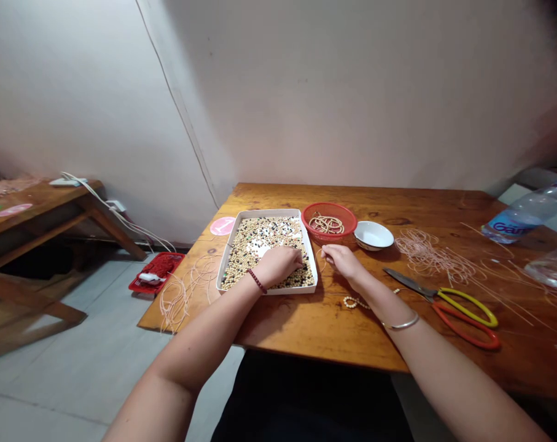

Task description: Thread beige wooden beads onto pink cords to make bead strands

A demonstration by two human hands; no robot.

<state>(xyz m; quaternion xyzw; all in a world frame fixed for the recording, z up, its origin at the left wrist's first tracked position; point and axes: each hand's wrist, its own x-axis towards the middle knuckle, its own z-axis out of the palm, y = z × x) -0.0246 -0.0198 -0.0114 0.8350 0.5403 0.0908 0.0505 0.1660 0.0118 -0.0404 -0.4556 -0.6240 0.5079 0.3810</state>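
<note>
My left hand (pixel 280 264) reaches into a white tray (pixel 309 261) of small beads (pixel 241 252), mostly cream with some black and a few green. Its fingers are curled down at the beads on the right side, and what they pinch, if anything, is hidden. Just right of the tray, my right hand (pixel 341 260) pinches a thin pale cord (pixel 323 265) between thumb and fingers. Under my right forearm lies a short strand of cream beads (pixel 350 301), partly covered by the arm.
Behind my hands stand a red basket (pixel 330 231) holding beaded strands and a white bowl (pixel 373 235). Scissors (pixel 437 298) and tangled cord (pixel 432 255) lie right, near a plastic bottle (pixel 527 212). More cord (pixel 181 298) is at the left edge; a red tray (pixel 155 273) sits lower.
</note>
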